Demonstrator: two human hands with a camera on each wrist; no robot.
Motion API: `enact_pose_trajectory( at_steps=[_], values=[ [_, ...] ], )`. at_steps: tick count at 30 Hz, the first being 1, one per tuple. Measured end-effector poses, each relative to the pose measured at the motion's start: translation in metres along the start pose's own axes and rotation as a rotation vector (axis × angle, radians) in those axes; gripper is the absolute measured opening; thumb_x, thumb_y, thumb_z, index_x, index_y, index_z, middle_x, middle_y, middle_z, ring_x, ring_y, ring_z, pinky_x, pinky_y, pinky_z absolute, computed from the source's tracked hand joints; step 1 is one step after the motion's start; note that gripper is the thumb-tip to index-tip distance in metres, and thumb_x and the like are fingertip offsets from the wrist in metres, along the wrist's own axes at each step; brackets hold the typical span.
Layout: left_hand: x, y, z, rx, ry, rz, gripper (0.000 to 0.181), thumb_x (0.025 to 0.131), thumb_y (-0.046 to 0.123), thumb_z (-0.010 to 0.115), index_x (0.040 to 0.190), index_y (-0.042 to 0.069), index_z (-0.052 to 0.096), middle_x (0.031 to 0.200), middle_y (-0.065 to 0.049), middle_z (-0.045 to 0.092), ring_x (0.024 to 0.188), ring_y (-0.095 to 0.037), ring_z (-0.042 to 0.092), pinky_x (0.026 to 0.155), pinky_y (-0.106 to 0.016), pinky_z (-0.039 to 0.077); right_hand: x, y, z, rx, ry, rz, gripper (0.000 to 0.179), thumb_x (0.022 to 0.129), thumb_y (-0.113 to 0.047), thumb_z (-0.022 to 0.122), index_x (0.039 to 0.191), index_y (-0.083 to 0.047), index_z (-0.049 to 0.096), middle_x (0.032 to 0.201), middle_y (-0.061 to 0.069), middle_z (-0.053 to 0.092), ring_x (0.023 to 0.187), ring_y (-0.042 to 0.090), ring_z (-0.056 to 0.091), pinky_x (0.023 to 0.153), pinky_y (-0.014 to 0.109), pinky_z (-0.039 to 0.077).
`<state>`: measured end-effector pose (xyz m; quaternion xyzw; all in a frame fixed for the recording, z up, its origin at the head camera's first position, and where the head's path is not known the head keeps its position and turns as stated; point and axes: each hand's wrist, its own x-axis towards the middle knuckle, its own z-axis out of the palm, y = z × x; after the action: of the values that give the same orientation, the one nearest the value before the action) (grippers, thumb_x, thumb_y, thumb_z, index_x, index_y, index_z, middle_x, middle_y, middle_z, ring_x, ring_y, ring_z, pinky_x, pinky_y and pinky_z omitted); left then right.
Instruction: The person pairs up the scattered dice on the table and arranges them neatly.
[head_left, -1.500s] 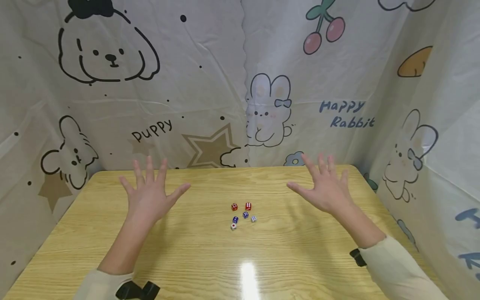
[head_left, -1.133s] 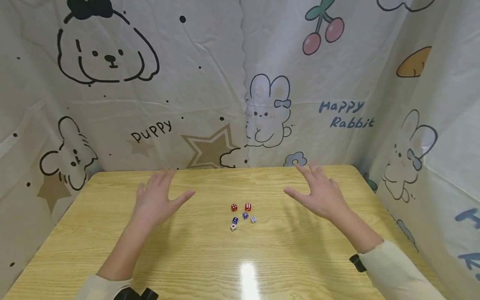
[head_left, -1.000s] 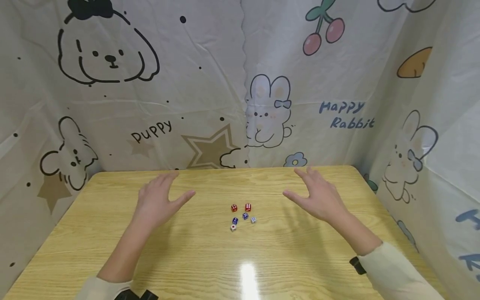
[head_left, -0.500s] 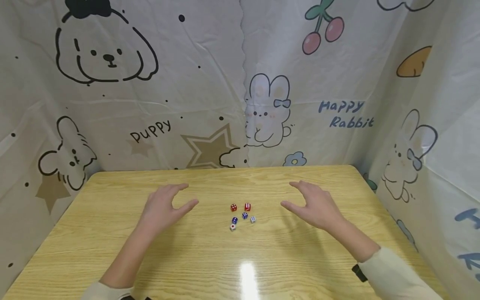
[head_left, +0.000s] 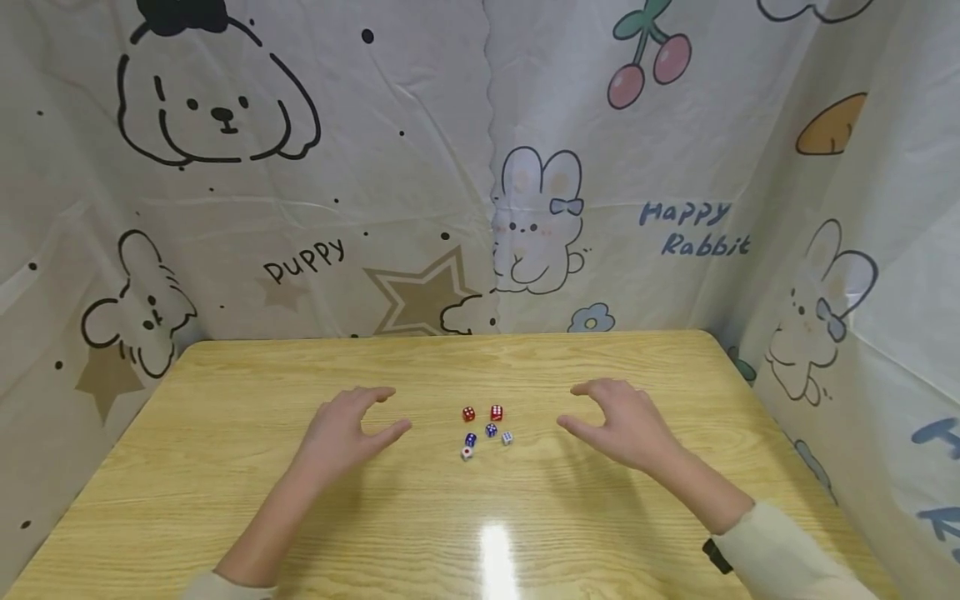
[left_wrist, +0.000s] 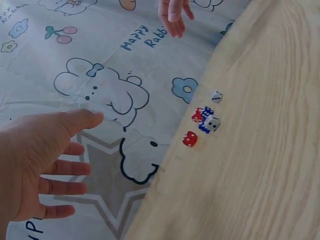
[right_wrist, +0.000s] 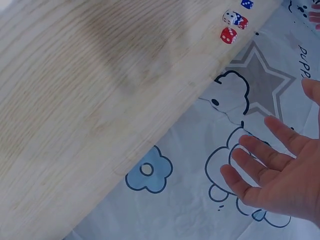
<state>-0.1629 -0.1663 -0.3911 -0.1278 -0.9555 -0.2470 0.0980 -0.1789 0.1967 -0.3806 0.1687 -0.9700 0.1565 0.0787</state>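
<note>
Several small dice lie in a loose cluster at the middle of the wooden table [head_left: 420, 517]. Two are red, a left red die [head_left: 468, 413] and a right red die [head_left: 497, 412]. Below them are a blue die [head_left: 491, 430] and another blue die [head_left: 470, 439]. A white die [head_left: 507, 437] sits at the right, and a white die with a red dot [head_left: 467, 452] is nearest the front. My left hand [head_left: 341, 429] hovers left of the dice, thumb and fingers spread apart, holding nothing. On the other side my right hand [head_left: 626, 425] mirrors it, likewise holding nothing.
A pale printed cloth [head_left: 420, 167] with cartoon animals hangs behind the table and along both sides. The table's back edge meets it just beyond the hands. A bright light reflection [head_left: 497, 558] shows on the table's front part.
Both hands have come down and inward toward the dice, and their fingers, spread and upright before, now bend forward. The dice have not moved.
</note>
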Motion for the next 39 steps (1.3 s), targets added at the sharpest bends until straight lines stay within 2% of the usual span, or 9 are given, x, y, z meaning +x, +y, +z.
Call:
enact_pose_trajectory(
  at_steps=[6,14,19,25,31,39],
  values=[
    [-0.004,0.004,0.012,-0.005,-0.026,0.019,0.049,0.082,0.044,0.068,0.118,0.012,0.063,0.118,-0.005,0.065,0.111,-0.030,0.058,0.094,-0.056,0.040,-0.003,-0.004,0.005,0.018,-0.012,-0.015,0.050,0.084,-0.052,0.060,0.113,-0.012,0.065,0.119,0.009,0.064,0.113,0.032,0.056,0.092,0.054,0.042],
    [-0.010,0.008,0.027,-0.008,-0.056,0.065,0.045,0.079,0.039,0.072,0.114,0.012,0.065,0.111,-0.002,0.068,0.101,-0.022,0.063,0.088,-0.043,0.048,-0.007,-0.009,0.012,0.041,-0.044,-0.024,0.047,0.085,-0.051,0.060,0.112,-0.013,0.065,0.116,0.007,0.065,0.111,0.030,0.058,0.092,0.052,0.043],
    [-0.011,0.008,0.035,-0.010,-0.069,0.073,0.042,0.078,0.038,0.072,0.112,0.012,0.066,0.107,-0.001,0.069,0.098,-0.020,0.064,0.087,-0.041,0.049,-0.009,-0.011,0.016,0.062,-0.062,-0.018,0.045,0.085,-0.050,0.061,0.112,-0.013,0.065,0.116,0.006,0.065,0.109,0.028,0.059,0.090,0.047,0.047],
    [-0.010,0.010,0.045,-0.006,-0.078,0.075,0.038,0.078,0.038,0.073,0.107,0.014,0.068,0.103,0.000,0.070,0.098,-0.020,0.064,0.087,-0.039,0.049,-0.010,-0.014,0.023,0.079,-0.087,-0.015,0.041,0.084,-0.048,0.062,0.108,-0.015,0.066,0.110,0.003,0.067,0.103,0.024,0.062,0.085,0.042,0.050],
    [-0.009,0.013,0.054,-0.030,-0.075,0.060,0.031,0.078,0.035,0.074,0.101,0.015,0.070,0.097,0.001,0.070,0.092,-0.018,0.064,0.082,-0.037,0.050,-0.011,-0.019,0.032,0.109,-0.114,-0.015,0.036,0.083,-0.045,0.065,0.104,-0.016,0.067,0.105,0.000,0.068,0.096,0.019,0.063,0.079,0.037,0.051],
    [-0.006,0.014,0.067,-0.070,-0.131,0.031,0.030,0.079,0.035,0.072,0.100,0.014,0.070,0.095,0.001,0.069,0.088,-0.016,0.062,0.076,-0.034,0.050,-0.011,-0.026,0.042,0.157,-0.144,-0.013,0.032,0.083,-0.041,0.066,0.104,-0.016,0.067,0.103,0.002,0.068,0.090,0.019,0.062,0.072,0.033,0.049]
  ],
)
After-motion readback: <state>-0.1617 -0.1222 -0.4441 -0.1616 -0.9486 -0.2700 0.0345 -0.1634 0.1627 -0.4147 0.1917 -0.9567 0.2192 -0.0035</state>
